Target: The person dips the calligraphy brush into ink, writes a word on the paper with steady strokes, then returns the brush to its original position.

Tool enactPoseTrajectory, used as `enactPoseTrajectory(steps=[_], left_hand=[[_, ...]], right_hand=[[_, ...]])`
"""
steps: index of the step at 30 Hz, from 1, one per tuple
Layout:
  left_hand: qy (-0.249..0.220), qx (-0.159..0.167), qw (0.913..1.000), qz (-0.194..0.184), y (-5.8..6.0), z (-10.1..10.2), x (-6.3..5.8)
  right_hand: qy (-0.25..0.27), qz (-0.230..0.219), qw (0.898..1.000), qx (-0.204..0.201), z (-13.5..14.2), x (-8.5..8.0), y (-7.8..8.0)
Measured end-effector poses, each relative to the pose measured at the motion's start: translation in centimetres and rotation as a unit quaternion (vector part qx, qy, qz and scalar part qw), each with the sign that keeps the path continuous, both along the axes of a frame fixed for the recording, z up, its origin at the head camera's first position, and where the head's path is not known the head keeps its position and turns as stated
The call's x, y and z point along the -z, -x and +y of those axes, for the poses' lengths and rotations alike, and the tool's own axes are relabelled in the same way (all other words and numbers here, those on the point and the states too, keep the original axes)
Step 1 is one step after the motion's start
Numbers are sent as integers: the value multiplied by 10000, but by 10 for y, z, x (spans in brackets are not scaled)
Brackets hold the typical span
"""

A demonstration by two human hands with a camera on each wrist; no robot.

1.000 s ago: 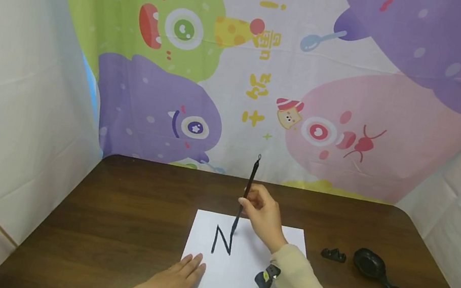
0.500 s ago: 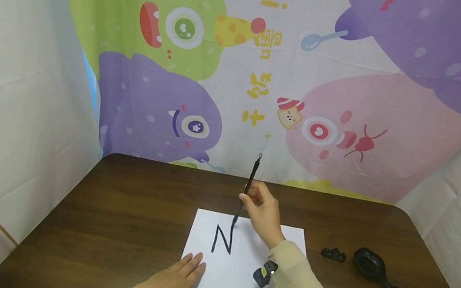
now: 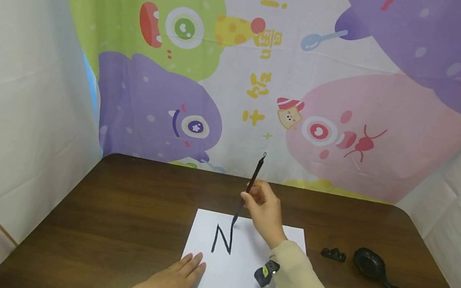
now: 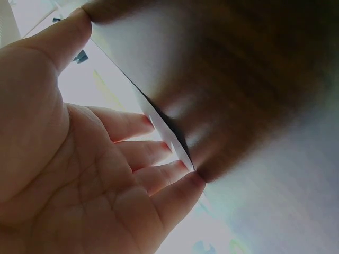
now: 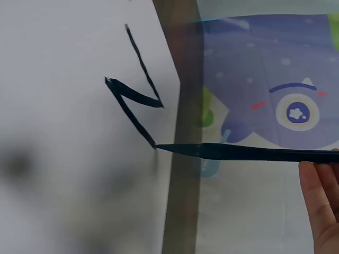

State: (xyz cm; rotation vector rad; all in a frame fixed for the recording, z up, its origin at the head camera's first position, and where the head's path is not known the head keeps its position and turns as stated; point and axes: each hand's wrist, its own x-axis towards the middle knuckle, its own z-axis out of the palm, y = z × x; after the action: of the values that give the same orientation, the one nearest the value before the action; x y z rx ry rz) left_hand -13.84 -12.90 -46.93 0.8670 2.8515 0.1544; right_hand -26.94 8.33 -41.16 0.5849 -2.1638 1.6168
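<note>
A dark writing brush is pinched by my right hand, its handle leaning slightly right. In the right wrist view the brush has its pointed tip right at the end of a black stroke. That stroke belongs to a black letter N on the white paper, left of my right hand. My left hand rests with fingers spread on the paper's lower left corner, thumb on the table. The left wrist view shows its palm and the fingertips at the paper's edge.
On the brown table, right of the paper, lie a small black brush rest and a black ink dish with a short handle. A black wrist camera hangs under the right sleeve. Behind the table is a cartoon-printed curtain.
The brush tip has moved up the paper, lengthening the N's right stroke to its top. Its handle now leans a little further right. My left hand has stayed put.
</note>
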Motion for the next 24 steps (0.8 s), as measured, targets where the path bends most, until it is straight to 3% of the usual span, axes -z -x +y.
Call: enactPoseTrajectory(steps=[7, 14, 24], left_hand=[[-46, -9, 10000, -37, 0, 0, -1], [-48, 21, 10000, 10, 0, -1, 0], [-42, -12, 10000, -7, 0, 0, 1]], right_hand=[[175, 53, 9998, 95, 10, 19, 17], [3, 263, 9996, 70, 15, 25, 11], [187, 268, 9995, 26, 15, 33, 4]])
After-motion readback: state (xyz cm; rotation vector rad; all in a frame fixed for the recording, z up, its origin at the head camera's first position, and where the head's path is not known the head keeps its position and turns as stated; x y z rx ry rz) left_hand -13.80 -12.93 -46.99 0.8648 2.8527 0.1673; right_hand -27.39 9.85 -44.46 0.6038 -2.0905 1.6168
